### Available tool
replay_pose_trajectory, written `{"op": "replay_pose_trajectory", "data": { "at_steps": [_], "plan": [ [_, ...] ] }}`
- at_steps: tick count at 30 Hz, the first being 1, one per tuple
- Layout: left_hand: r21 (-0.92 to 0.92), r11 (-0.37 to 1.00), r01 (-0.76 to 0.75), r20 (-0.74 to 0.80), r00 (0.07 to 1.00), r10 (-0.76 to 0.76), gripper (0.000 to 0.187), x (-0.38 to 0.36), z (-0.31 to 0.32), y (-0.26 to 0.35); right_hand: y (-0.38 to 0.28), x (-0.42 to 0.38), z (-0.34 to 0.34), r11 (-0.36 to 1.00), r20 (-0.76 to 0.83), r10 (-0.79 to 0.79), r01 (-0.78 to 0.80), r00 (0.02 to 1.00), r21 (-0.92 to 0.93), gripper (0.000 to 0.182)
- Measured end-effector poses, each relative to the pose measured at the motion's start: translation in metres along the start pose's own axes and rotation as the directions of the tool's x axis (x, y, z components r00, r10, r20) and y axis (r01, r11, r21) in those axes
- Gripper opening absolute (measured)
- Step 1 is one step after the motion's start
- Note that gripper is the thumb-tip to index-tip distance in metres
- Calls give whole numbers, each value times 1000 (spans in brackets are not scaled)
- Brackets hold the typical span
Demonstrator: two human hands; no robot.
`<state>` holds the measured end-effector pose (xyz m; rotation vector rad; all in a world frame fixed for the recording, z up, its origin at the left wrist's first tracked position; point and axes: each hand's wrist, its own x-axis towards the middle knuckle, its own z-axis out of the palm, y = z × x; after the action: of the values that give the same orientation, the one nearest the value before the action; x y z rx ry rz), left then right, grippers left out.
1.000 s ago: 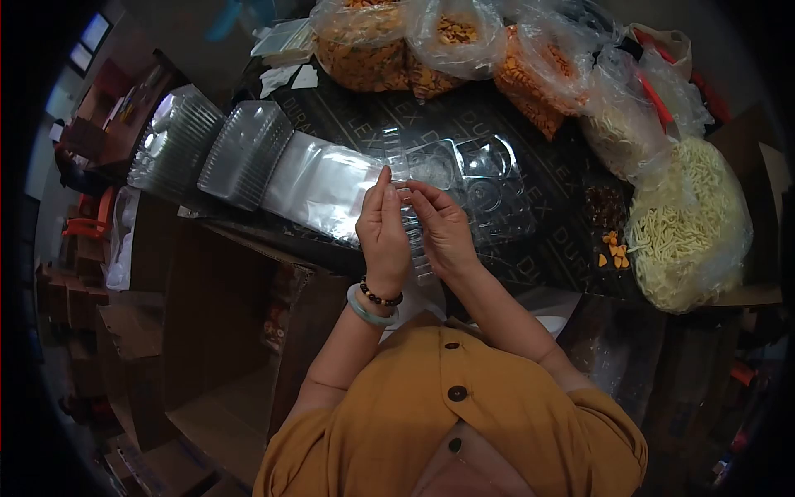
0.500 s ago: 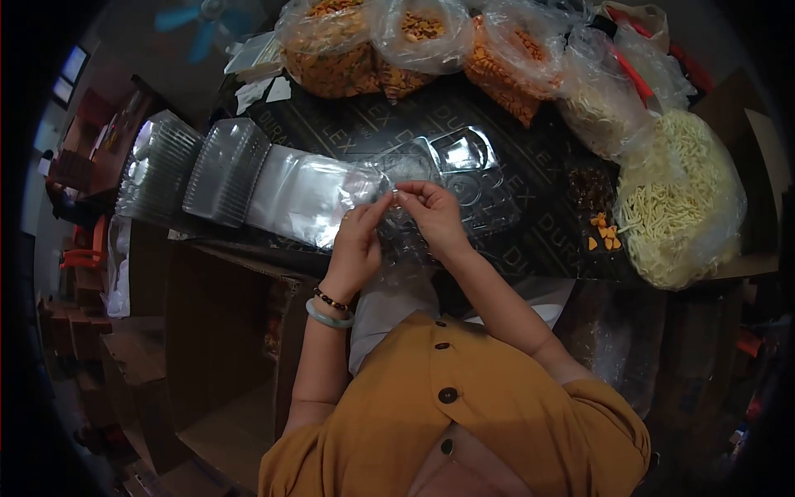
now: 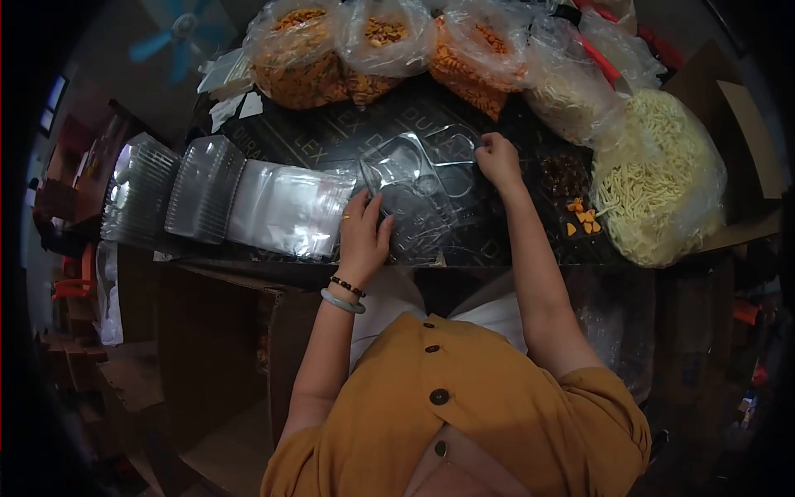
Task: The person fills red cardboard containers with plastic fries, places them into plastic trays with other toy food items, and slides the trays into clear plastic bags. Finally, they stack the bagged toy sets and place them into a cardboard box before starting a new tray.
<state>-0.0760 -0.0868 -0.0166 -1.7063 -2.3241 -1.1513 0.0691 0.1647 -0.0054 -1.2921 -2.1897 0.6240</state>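
Several clear plastic compartment trays, overlapping and hard to tell apart, lie on the dark table in front of me. My left hand is open, its fingers spread over their lower left side, near the stack of clear plastic bags. At the upper right corner of the trays, my right hand is closed, its fingertips curled on the tray edge. A ring and two bracelets are on the left hand and wrist.
Stacked clear trays stand at the left. Bags of orange snacks line the back. A bag of pale sticks sits at the right, beside small orange pieces and dark brown pieces. An open cardboard box is below.
My hands were together, pinching at the front of the trays. They have parted: the right moved right and away from me, the left opened. The trays have shifted, and the view has moved slightly.
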Motion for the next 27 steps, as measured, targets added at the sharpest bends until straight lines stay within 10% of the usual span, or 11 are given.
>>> {"op": "replay_pose_trajectory", "data": {
  "at_steps": [8, 12, 16, 20, 23, 27],
  "plan": [
    [-51, 998, 21, -44, 999, -23, 25, 30, 15, -18, 36, 17, -70, 643, -19, 329, -209, 944, 737, 28],
    [-38, 997, 69, 31, 997, -68, 9, 37, 2, -19, 50, 26, -61, 959, -256, 1, 72, 967, 275, 26],
    [185, 983, 19, 36, 999, -26, 6, 36, -21, -13, 34, 21, -51, 819, -314, -524, 367, 792, -441, 29],
    [242, 963, 118, -10, 993, -119, 6, 37, -58, -6, -41, -17, -25, 891, -75, -443, 429, 893, -150, 26],
    [-240, 942, 236, -160, 947, -278, 11, 37, -79, -3, -62, -30, 2, 930, 298, -143, 231, 944, -287, 35],
    [-303, 907, 293, -219, 905, -365, 13, 25, -94, -4, -47, -18, 27, 960, 139, -201, 224, 970, -169, 32]
  ]
}}
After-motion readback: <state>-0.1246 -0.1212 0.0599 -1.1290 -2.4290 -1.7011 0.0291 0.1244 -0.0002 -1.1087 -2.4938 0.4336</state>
